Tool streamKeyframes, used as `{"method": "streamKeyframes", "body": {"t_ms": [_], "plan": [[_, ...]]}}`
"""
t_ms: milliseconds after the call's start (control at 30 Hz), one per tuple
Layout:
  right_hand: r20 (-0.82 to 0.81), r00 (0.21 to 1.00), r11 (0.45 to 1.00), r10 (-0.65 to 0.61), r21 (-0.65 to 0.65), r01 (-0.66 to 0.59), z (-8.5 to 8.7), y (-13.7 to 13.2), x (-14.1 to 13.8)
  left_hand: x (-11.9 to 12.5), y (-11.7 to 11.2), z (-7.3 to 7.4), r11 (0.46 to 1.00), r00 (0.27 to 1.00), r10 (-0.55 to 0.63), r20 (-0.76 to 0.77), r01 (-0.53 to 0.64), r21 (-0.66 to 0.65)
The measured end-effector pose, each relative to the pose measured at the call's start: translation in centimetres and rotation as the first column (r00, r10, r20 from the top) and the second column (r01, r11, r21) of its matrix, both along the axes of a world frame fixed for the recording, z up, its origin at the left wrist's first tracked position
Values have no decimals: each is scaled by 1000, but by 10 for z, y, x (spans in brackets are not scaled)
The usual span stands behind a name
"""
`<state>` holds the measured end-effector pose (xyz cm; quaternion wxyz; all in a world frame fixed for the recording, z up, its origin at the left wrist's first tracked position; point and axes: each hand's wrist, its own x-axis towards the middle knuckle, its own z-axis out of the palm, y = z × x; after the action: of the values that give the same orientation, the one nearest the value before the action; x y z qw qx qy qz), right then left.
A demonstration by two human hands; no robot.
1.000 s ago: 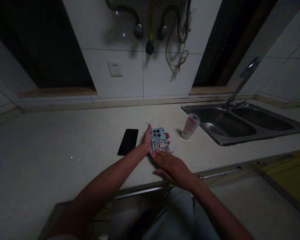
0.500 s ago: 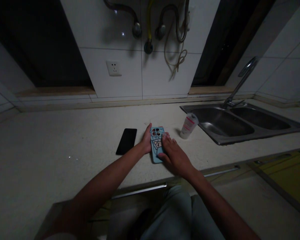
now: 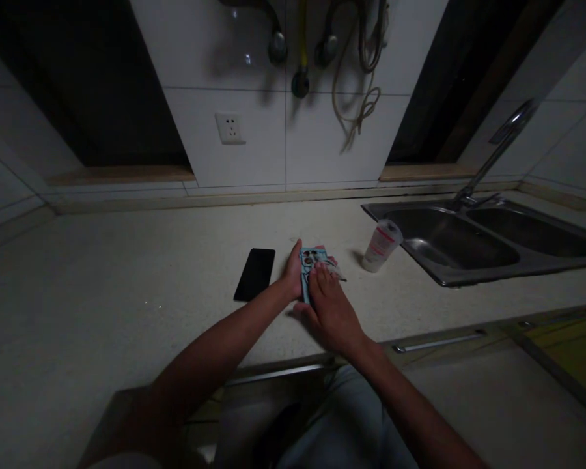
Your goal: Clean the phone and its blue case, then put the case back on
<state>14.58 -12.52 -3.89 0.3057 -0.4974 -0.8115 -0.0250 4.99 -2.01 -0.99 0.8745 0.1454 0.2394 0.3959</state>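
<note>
My left hand (image 3: 293, 275) is closed around the left side of a phone in a light-blue cartoon case (image 3: 305, 279), its camera side facing up. Across the phone's back lies my right hand (image 3: 331, 306), pressing a thin pale sheet like a tissue (image 3: 336, 268) under its fingers. One edge of that sheet sticks out past the phone's right side. Much of the cartoon print is covered by the right hand. To the left, apart from both hands, a black phone-like slab (image 3: 254, 275) lies flat on the counter.
A clear plastic cup with pink print (image 3: 381, 246) stands right of my hands on the pale counter (image 3: 176, 254). Behind it is a steel double sink (image 3: 449, 280) with a tall faucet (image 3: 488, 156). A socket (image 3: 229, 128) and pipes are on the tiled wall.
My right fingers have slid across the phone's back, and more of the pale sheet now shows at its right side. The whole view has shifted slightly.
</note>
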Motion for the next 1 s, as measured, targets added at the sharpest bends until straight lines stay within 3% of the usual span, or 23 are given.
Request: {"method": "streamKeyframes", "body": {"t_ms": [167,333,500,633,833,1000], "plan": [[65,989,991,134,-29,-132,10,-40,-9,-3,-3,6,999,998,-10,-55,13,42],[70,978,980,199,-26,-197,16,-57,5,-3,-6,8,997,998,-48,-33,50,55],[-28,988,985,154,82,-152,16,-54,35,-2,-6,8,994,996,-92,-6,92,51],[-56,997,996,53,81,-48,18,-39,49,-1,-4,6,994,996,-88,4,88,58],[-93,995,999,-26,22,28,17,-22,47,-2,-4,6,994,996,-91,3,90,58],[-10,998,993,57,101,-56,14,-37,32,-3,-4,4,998,998,-59,12,58,35]]}}
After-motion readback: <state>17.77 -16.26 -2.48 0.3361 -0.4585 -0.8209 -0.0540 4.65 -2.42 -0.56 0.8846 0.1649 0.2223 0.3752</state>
